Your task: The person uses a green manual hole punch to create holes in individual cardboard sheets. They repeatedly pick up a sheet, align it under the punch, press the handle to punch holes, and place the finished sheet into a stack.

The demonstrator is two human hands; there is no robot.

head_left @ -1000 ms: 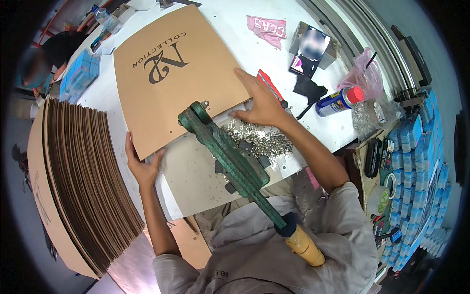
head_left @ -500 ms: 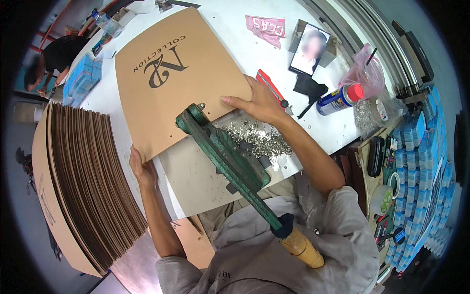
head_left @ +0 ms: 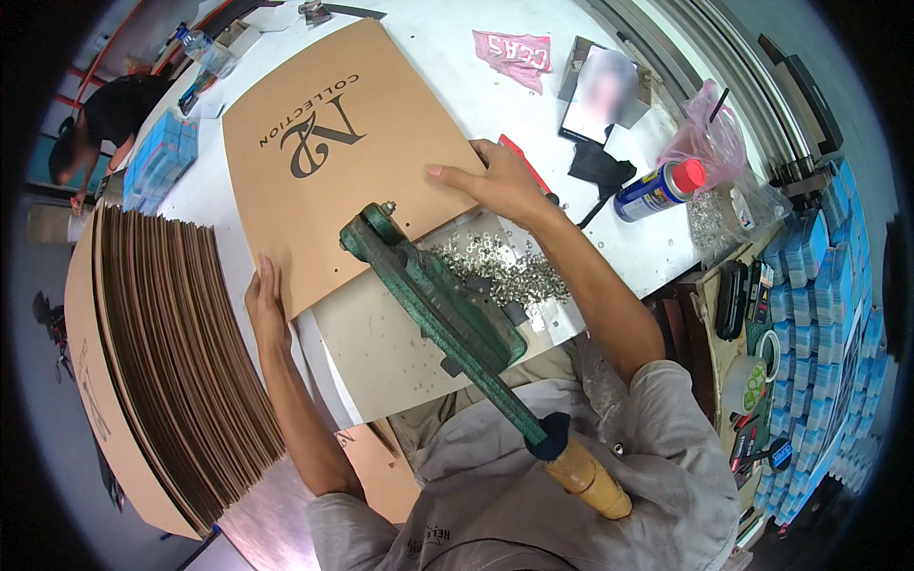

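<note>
A large brown cardboard sheet [head_left: 405, 119] with black print lies before me, its near edge at the head of a green hand-lever press [head_left: 443, 295]. Two small dark holes show near that edge. My left hand [head_left: 270, 303] grips the sheet's near left corner, fingers on top. At the right edge my right hand [head_left: 503, 183] holds the sheet, thumb on top and the other fingers partly hidden. The press lever points back toward me and ends in a yellowish handle [head_left: 588, 483]. Many small shiny metal rings [head_left: 519, 276] lie right of the press.
A tall stack of brown sheets [head_left: 181, 352] stands at my left. Toward the right lie a red cutter [head_left: 526, 164], a black cloth [head_left: 602, 169], a blue spray can [head_left: 657, 190] and a propped phone [head_left: 600, 95]. Blue bundles [head_left: 160, 160] sit far left, near another person [head_left: 119, 119].
My left hand has shifted slightly up and left at the sheet's corner. My right hand has moved a little left and now covers more of the red cutter. The press stays put.
</note>
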